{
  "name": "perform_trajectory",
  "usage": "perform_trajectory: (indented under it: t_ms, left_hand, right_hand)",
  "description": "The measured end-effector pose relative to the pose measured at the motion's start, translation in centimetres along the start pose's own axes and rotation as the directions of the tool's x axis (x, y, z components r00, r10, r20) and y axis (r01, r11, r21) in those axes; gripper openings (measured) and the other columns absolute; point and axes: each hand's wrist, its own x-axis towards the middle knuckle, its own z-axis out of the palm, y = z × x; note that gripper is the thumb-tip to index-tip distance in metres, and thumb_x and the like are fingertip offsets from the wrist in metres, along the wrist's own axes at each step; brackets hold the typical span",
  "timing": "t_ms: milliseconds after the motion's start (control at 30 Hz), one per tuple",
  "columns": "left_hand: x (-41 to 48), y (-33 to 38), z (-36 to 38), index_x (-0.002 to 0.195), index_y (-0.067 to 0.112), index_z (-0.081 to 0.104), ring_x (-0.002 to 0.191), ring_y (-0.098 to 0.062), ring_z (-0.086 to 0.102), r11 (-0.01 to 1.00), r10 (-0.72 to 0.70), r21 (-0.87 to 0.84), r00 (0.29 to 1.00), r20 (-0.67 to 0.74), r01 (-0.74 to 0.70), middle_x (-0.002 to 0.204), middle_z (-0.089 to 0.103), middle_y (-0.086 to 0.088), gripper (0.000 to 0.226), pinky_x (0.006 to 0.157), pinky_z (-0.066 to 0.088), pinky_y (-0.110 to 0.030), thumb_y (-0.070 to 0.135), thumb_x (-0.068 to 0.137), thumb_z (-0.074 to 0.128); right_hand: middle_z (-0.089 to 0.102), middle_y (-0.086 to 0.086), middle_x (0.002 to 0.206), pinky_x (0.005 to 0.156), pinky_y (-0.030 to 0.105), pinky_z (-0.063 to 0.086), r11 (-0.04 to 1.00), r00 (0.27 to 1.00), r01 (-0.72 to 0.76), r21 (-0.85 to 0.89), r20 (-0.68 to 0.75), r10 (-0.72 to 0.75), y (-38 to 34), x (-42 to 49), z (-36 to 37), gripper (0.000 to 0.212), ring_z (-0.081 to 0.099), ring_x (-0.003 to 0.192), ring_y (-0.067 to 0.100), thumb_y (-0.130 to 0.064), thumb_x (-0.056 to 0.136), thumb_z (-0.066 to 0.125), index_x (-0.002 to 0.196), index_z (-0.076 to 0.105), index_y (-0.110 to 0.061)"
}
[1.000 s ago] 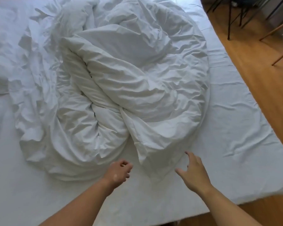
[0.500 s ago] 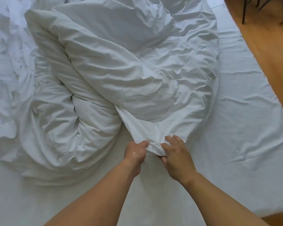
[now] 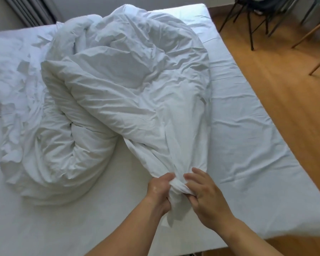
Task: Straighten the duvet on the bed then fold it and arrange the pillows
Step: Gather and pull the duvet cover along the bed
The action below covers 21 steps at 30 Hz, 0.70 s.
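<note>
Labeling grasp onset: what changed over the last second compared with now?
A second ago both hands hung open and apart above the sheet. They then closed in on the near corner of the duvet. Now the left hand and right hand grip that bunched corner, drawn taut toward the person. The rest of the duvet stays heaped and crumpled on the bed.

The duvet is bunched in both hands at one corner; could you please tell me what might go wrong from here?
1. The left hand and right hand grip one bunched corner close together, so pulling may tighten the twisted roll in the duvet rather than spread it.
2. The heap lies on a wrinkled sheet; dragging it could rumple that more.
3. The hands are near the bed's edge, so the corner might slip onto the wooden floor.
</note>
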Motion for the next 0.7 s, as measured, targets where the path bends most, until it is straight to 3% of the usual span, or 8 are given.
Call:
perform_trajectory:
  t_ms: [100, 167, 267, 333, 400, 500, 600, 700]
  left_hand:
    - [-3.3, -1.7, 2.3, 0.122, -0.011, 0.062, 0.103, -0.046, 0.070, 0.994, 0.023, -0.109, 0.997, 0.078, -0.015, 0.112, 0.071, -0.030, 0.030, 0.095, 0.055, -0.055, 0.007, 0.101, 0.051]
    - [-5.6, -2.5, 3.4, 0.124, -0.009, 0.062, 0.106, -0.044, 0.070, 0.985, 0.026, -0.175, 0.989, 0.145, 0.000, 0.116, 0.070, -0.029, 0.032, 0.095, 0.055, -0.053, 0.009, 0.104, 0.045]
    - [-7.6, -3.6, 5.1, 0.127, -0.006, 0.063, 0.112, -0.043, 0.068, 0.969, 0.022, -0.244, 0.981, 0.194, 0.026, 0.121, 0.069, -0.027, 0.033, 0.106, 0.048, -0.054, 0.012, 0.105, 0.046]
    - [-8.4, -4.1, 6.2, 0.129, -0.005, 0.062, 0.114, -0.044, 0.066, 0.955, 0.007, -0.291, 0.979, 0.202, 0.053, 0.124, 0.068, -0.027, 0.034, 0.108, 0.045, -0.054, 0.014, 0.103, 0.048]
    - [-8.9, -4.4, 7.4, 0.132, -0.003, 0.060, 0.116, -0.046, 0.064, 0.932, -0.018, -0.348, 0.975, 0.219, 0.096, 0.127, 0.065, -0.028, 0.037, 0.106, 0.047, -0.055, 0.016, 0.102, 0.051]
    - [-9.3, -4.6, 9.2, 0.127, -0.002, 0.064, 0.110, -0.043, 0.068, 0.879, 0.015, -0.465, 0.970, 0.241, 0.102, 0.123, 0.069, -0.025, 0.032, 0.097, 0.051, -0.052, 0.012, 0.102, 0.051]
    - [-9.0, -4.5, 10.4, 0.124, -0.003, 0.066, 0.105, -0.039, 0.071, 0.849, 0.045, -0.518, 0.962, 0.270, 0.105, 0.121, 0.070, -0.022, 0.030, 0.097, 0.051, -0.049, 0.012, 0.101, 0.052]
    - [-7.5, -4.3, 10.6, 0.123, -0.003, 0.066, 0.110, -0.039, 0.070, 0.900, 0.033, -0.430, 0.976, 0.214, 0.064, 0.121, 0.070, -0.023, 0.032, 0.097, 0.053, -0.051, 0.014, 0.097, 0.063]
  right_hand:
    - [0.053, -0.022, 0.138, 0.105, 0.021, 0.043, 0.974, 0.998, -0.021, 0.224, -0.051, 0.033, 0.7, -3.2, -4.6, 0.032, 0.044, 0.136, 0.001, -0.039, 0.085, 0.072, 0.116, 0.067, -0.038]
    - [0.051, -0.021, 0.140, 0.099, 0.019, 0.045, 0.882, 0.976, -0.164, 0.443, -0.060, 0.211, 1.2, -5.0, -6.6, 0.054, 0.048, 0.133, 0.001, -0.058, 0.080, 0.069, 0.130, 0.057, -0.040]
    - [0.046, -0.011, 0.147, 0.104, 0.038, 0.047, 0.427, 0.748, -0.576, 0.698, 0.238, 0.620, 1.5, -5.6, -7.6, 0.088, 0.045, 0.136, 0.013, -0.085, 0.070, 0.060, 0.144, 0.042, -0.040]
    - [0.055, -0.004, 0.142, 0.103, 0.053, 0.048, 0.068, 0.585, -0.702, 0.709, 0.520, 0.622, 1.6, -5.2, -7.7, 0.088, 0.053, 0.129, 0.023, -0.088, 0.067, 0.053, 0.139, 0.052, -0.036]
    - [0.068, 0.004, 0.131, 0.098, 0.053, 0.053, -0.163, 0.577, -0.695, 0.700, 0.678, 0.455, 1.3, -4.4, -7.7, 0.087, 0.065, 0.119, 0.030, -0.093, 0.069, 0.047, 0.127, 0.067, -0.031]
    - [0.064, 0.016, 0.136, 0.102, 0.049, 0.048, -0.390, 0.670, -0.565, 0.727, 0.680, 0.297, 0.4, -2.8, -8.6, 0.082, 0.060, 0.126, 0.036, -0.080, 0.086, 0.046, 0.133, 0.065, -0.016]
    - [0.063, 0.022, 0.133, 0.102, 0.049, 0.051, -0.422, 0.693, -0.479, 0.770, 0.626, 0.357, 0.3, -1.2, -10.5, 0.064, 0.061, 0.124, 0.037, -0.052, 0.095, 0.056, 0.134, 0.061, -0.002]
    - [0.072, 0.020, 0.118, 0.097, 0.053, 0.055, -0.181, 0.661, -0.506, 0.843, 0.514, 0.547, 2.0, -0.3, -13.2, 0.043, 0.070, 0.109, 0.037, -0.029, 0.088, 0.073, 0.121, 0.069, -0.001]
